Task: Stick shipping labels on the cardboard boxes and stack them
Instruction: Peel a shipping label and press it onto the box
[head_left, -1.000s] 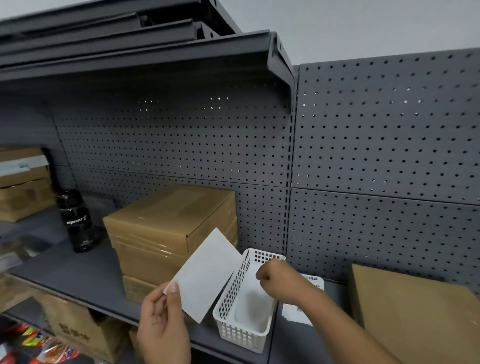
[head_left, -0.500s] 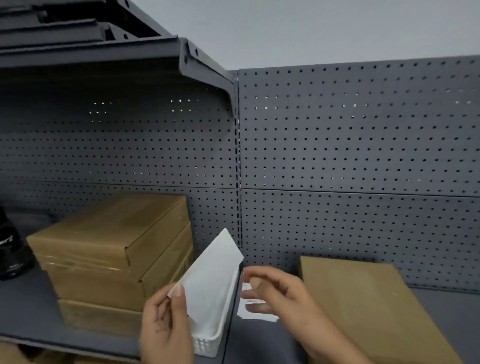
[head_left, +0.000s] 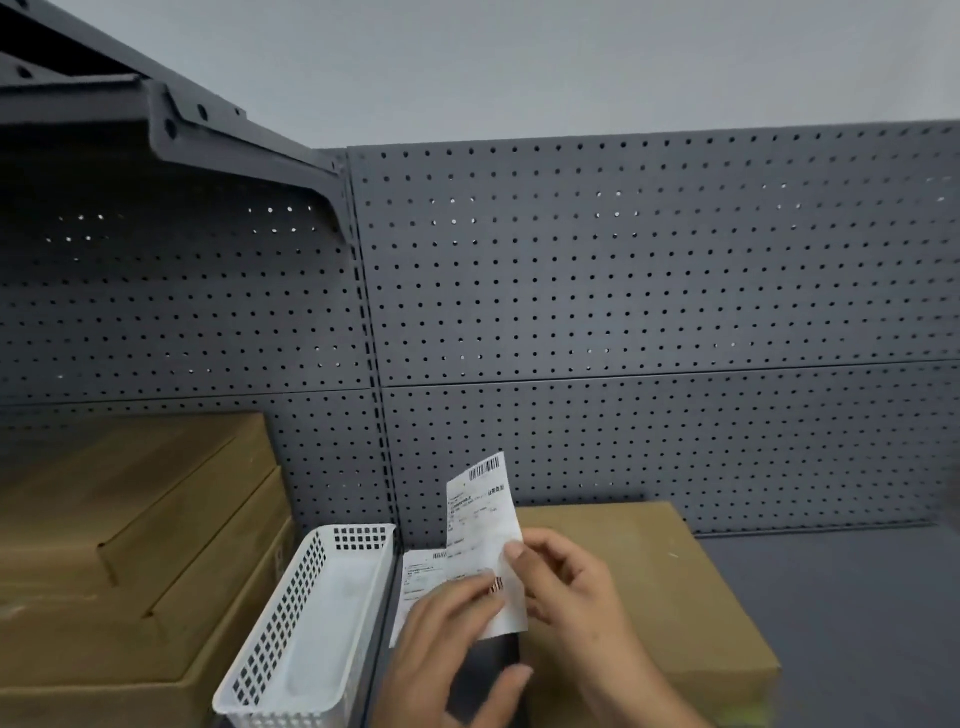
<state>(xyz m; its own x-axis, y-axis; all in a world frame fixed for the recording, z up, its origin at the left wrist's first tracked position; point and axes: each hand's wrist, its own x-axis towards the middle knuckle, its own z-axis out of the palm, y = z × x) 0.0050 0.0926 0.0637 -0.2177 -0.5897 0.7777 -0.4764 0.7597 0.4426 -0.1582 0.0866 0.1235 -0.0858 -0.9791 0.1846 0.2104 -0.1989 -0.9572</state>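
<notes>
1. The left hand (head_left: 447, 639) is at 6 o'clock, lowest in view. Its fingers lie fairly straight across the lower left part of the label (head_left: 483, 525). The thumb is spread away toward 4 o'clock and does not touch the paper.
2. The right hand (head_left: 566, 587) is just at 3 o'clock of the left. It pinches the label's right edge, with the thumb on the printed face and the fingers curled behind.
3. The label is held up off the shelf (head_left: 831, 597), nearly upright, with its print toward the camera. One barcode sits along its top edge and a smaller one by the left fingertips.
4. A white basket (head_left: 311, 623) with perforated walls stands on the shelf at 9 o'clock of the hands. Its long side runs away from the camera.
5. A second label (head_left: 418, 577) lies flat on the shelf between the basket and the box, partly hidden by the left hand and the held label.
6. The box (head_left: 649, 582) lies flat on the shelf at 3 o'clock of the label. The right hand is in front of its near left part.
7. A stack (head_left: 130, 545) of brown boxes, three levels showing, sits at 9 o'clock just beside the basket.
8. Behind everything stands a grey pegboard (head_left: 623, 286). A bracket (head_left: 234, 135) carries an upper shelf at 11 o'clock, and the pale wall (head_left: 519, 62) is at 12 o'clock.
</notes>
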